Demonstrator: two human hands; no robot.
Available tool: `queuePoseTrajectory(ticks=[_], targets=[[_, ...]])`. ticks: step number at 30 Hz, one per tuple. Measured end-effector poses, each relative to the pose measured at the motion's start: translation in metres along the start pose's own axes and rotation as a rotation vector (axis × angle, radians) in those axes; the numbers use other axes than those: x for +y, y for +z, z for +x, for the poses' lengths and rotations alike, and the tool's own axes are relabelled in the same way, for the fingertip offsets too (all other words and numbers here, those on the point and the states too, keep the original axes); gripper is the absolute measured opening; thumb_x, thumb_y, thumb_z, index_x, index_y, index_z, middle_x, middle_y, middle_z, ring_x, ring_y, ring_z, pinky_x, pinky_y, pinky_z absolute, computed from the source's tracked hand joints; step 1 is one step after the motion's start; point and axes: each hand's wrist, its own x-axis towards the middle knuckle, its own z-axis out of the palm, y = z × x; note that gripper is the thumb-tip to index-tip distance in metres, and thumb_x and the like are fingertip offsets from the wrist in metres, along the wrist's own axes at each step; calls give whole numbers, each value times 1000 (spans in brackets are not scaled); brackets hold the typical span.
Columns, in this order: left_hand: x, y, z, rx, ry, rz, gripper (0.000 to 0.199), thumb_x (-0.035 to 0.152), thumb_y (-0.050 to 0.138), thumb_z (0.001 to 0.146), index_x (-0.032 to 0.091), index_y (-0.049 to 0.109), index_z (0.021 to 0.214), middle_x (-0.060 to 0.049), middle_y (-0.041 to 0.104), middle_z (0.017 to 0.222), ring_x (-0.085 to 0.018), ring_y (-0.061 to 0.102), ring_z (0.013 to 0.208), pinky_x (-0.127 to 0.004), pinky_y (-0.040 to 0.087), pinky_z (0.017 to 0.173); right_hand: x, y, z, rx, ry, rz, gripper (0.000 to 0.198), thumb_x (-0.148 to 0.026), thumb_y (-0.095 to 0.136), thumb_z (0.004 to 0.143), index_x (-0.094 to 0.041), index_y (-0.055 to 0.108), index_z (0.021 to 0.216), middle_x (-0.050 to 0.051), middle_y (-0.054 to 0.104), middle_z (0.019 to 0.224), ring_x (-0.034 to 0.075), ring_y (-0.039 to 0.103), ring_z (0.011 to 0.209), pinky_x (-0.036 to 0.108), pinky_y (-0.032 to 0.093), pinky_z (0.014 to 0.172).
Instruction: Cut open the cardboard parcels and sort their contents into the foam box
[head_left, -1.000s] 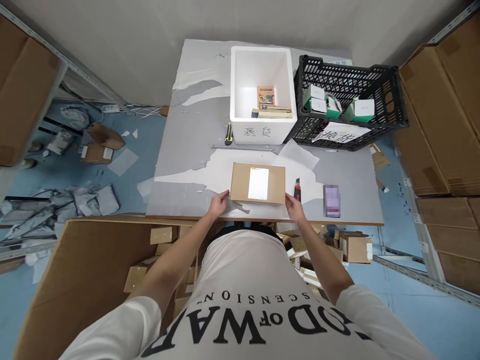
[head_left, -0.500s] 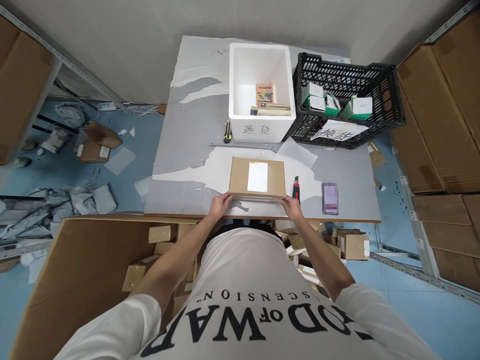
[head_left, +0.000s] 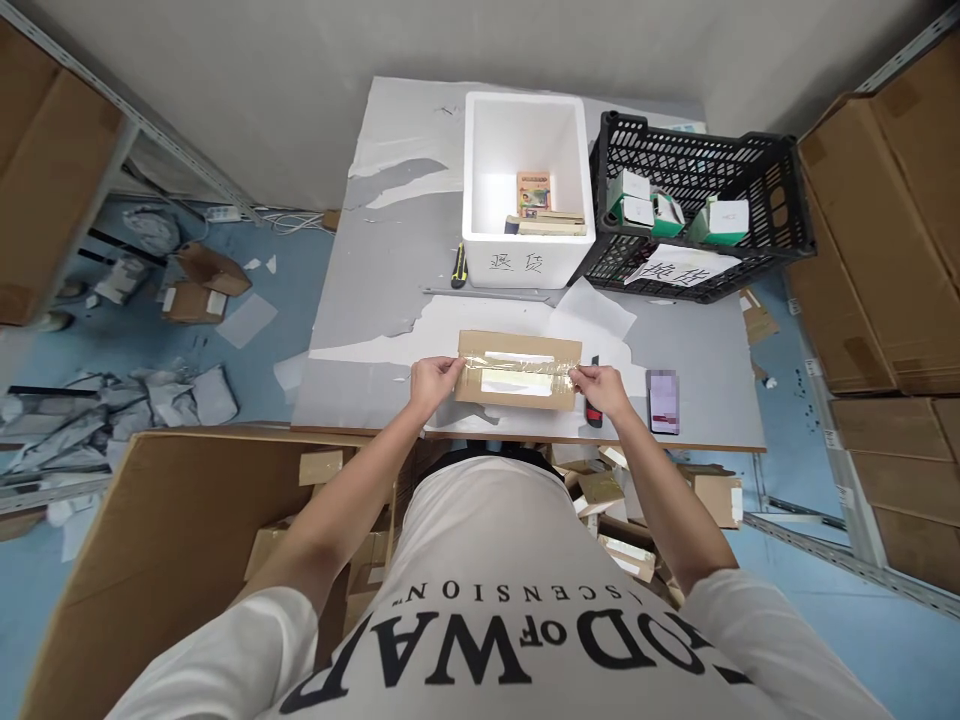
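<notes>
A brown cardboard box (head_left: 472, 390) is tilted up over the near part of the table, a taped side with pale strips facing me. My left hand (head_left: 436, 382) pinches its left end, and my right hand (head_left: 602, 388) pinches its right end. Just beside and partly behind my right hand lies a red and black utility knife (head_left: 593, 415). A phone (head_left: 663, 402) with a lit, blurred screen rests farther right on the table (head_left: 352, 370).
A white foam box (head_left: 525, 262) holding several books stands at the back. Right of it, a black plastic crate (head_left: 701, 150) contains green and white cartons. A yellow and black utility knife (head_left: 459, 267) lies near the foam box. Below left is a large cardboard carton (head_left: 187, 520) with boxes.
The cardboard box has been turned from its white-labelled top to its taped side. Both hands have moved up with it, from its near bottom corners to its ends.
</notes>
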Motion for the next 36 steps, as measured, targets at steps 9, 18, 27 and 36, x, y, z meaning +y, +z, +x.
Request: queuePoseTrajectory(ticks=[9, 18, 27, 36], targets=[[8, 10, 19, 16, -58, 128, 40, 53, 54, 81, 20, 76, 81, -5, 74, 77, -19, 65, 72, -27, 41, 64, 11, 12, 20, 38, 124, 39, 45, -57, 60, 75, -15, 75, 81, 4, 70, 63, 18, 66, 62, 28, 52, 64], [14, 15, 23, 61, -47, 227, 44, 55, 48, 83, 20, 76, 79, -7, 73, 74, -21, 63, 69, -29, 37, 61, 45, 10, 12, 200, 126, 126, 52, -56, 49, 82, -13, 66, 105, 12, 71, 100, 20, 68, 86, 33, 52, 81], [9, 16, 8, 83, -42, 109, 42, 50, 47, 87, 17, 73, 87, -7, 73, 80, -22, 68, 79, -30, 48, 73, 101, 31, -5, 138, 464, -439, 54, -35, 63, 75, -15, 45, 122, 19, 52, 122, 31, 55, 112, 42, 44, 94], [-5, 36, -50, 28, 592, 255, 47, 37, 54, 88, 15, 51, 130, -16, 45, 144, -28, 34, 139, -46, 33, 111, 44, -2, 4, 261, 40, -80, 63, -23, 30, 86, -16, 10, 146, 14, 56, 120, 20, 62, 89, 38, 53, 77]])
